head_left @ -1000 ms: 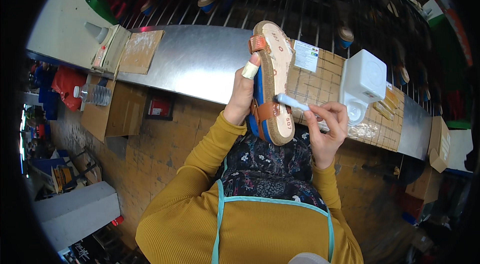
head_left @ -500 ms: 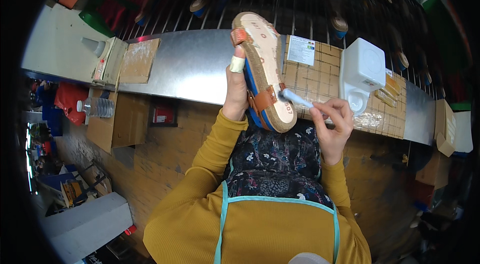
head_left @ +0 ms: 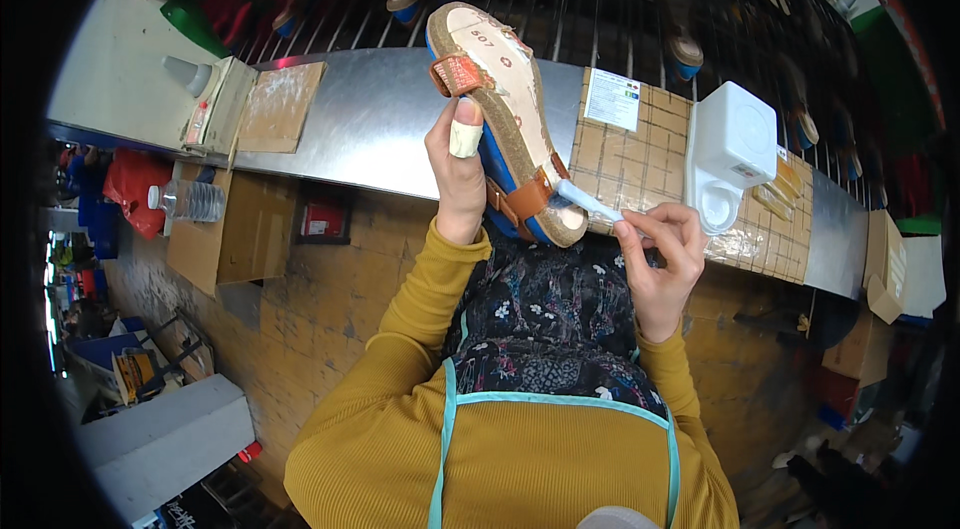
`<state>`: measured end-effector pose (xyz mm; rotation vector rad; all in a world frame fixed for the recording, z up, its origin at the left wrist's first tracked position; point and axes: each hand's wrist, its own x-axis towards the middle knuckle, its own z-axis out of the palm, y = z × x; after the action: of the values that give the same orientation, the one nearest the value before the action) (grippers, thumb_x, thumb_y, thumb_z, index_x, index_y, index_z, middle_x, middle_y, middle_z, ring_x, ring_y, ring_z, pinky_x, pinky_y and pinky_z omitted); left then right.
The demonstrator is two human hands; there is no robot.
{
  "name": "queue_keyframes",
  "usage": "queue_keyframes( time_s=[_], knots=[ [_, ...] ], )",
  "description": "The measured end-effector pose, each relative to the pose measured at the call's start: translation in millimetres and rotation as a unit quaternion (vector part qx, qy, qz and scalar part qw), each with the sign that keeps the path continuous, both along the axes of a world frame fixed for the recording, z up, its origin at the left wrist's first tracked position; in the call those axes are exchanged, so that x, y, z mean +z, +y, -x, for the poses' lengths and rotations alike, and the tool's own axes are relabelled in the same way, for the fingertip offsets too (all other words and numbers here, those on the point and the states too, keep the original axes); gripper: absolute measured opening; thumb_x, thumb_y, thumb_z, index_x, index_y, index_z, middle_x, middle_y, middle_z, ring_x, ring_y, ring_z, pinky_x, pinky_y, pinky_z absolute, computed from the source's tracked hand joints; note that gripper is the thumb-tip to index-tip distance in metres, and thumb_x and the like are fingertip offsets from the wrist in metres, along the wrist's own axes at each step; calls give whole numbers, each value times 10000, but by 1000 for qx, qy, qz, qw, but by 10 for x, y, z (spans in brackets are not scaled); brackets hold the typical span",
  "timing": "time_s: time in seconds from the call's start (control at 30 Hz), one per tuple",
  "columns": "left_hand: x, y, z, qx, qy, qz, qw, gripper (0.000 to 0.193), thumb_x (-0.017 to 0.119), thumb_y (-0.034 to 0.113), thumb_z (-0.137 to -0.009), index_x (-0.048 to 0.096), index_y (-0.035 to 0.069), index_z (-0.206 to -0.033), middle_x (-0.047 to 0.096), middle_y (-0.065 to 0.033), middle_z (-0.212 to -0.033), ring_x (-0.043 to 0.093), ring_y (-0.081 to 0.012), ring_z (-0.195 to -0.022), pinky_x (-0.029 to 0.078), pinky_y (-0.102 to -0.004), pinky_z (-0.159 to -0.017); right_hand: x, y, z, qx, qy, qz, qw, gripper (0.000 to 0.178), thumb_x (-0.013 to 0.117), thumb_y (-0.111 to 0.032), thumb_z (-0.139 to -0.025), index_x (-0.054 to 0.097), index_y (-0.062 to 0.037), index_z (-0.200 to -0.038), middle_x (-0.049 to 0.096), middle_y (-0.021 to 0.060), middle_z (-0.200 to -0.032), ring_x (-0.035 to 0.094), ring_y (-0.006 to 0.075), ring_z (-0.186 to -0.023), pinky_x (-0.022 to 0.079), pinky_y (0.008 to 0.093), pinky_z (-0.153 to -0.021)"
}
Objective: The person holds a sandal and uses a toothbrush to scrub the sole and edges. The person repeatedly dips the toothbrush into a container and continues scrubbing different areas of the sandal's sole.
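One red bag (head_left: 130, 191) hangs well to the left of the left grip, and just right of that bag lies one clear plastic bottle (head_left: 187, 200). Above the bottle, also left of the left grip, points one pale cone-shaped nozzle (head_left: 190, 76). Next come one open cardboard box (head_left: 235, 229), lower than the grip, and one loose cardboard piece (head_left: 280, 109) on the metal worktop (head_left: 375, 119).

One wrap (head_left: 465, 140) circles the thumb of the left grip (head_left: 458, 169), which is closed around one sandal (head_left: 517, 79). This sandal tilts up and right of that grip, with two brown straps, a pale face, cork-like sides and a blue layer.

One pale-blue brush (head_left: 590, 199) is pinched between thumb and fingers of the right grip (head_left: 663, 254). It slants up and left from there, tip at the lower strap's edge; contact cannot be told.

Above the right grip lie one printed sheet (head_left: 612, 100) and one taped cardboard sheet (head_left: 640, 169). Up and right of it stands one white container (head_left: 735, 134); farther right sits another cardboard box (head_left: 885, 269).
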<state>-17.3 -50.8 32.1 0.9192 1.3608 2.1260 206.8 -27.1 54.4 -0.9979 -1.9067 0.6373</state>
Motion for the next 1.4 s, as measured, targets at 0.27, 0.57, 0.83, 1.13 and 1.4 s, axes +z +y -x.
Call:
queue_keyframes(
  time_s=[0.27,0.57,0.83,1.13,1.4],
  knots=[
    [51,102,12,-52,-112,12,992,712,438,592,-953,556,-62,-1210,651,-141,-1079,637,-166,-959,516,-289,-836,-58,-27,-5,26,46,5,999,210,834,-138,-697,765,-88,-889,577,36,-881,521,152,-753,344,294,-768],
    [196,175,-4,-175,-197,15,965,789,421,653,-921,423,2,-1367,574,-168,-1237,624,-202,-1091,542,-301,-909,-102,12,-93,32,108,-25,993,265,863,-117,-638,769,-105,-885,560,32,-897,485,163,-810,352,297,-811],
    [158,226,-59,-215,-221,48,950,855,451,693,-886,423,-13,-1369,568,-187,-1242,615,-216,-1120,548,-317,-909,-27,4,-216,93,48,-172,979,335,872,-97,-600,772,-118,-920,549,19,-882,473,177,-827,320,328,-775],
    [21,321,-79,-241,-218,59,944,873,476,702,-870,439,-22,-1356,578,-188,-1239,628,-209,-1107,564,-278,-874,130,63,-190,128,-22,-201,971,293,875,-138,-600,773,-129,-875,584,5,-874,516,140,-770,293,317,-776],
    [52,356,-171,-270,-239,74,930,850,463,697,-874,438,11,-1376,563,-186,-1274,629,-205,-1112,572,-279,-859,137,132,-116,95,-36,-197,975,299,868,-157,-621,769,-144,-903,597,5,-886,513,127,-736,282,316,-761]
  ],
)
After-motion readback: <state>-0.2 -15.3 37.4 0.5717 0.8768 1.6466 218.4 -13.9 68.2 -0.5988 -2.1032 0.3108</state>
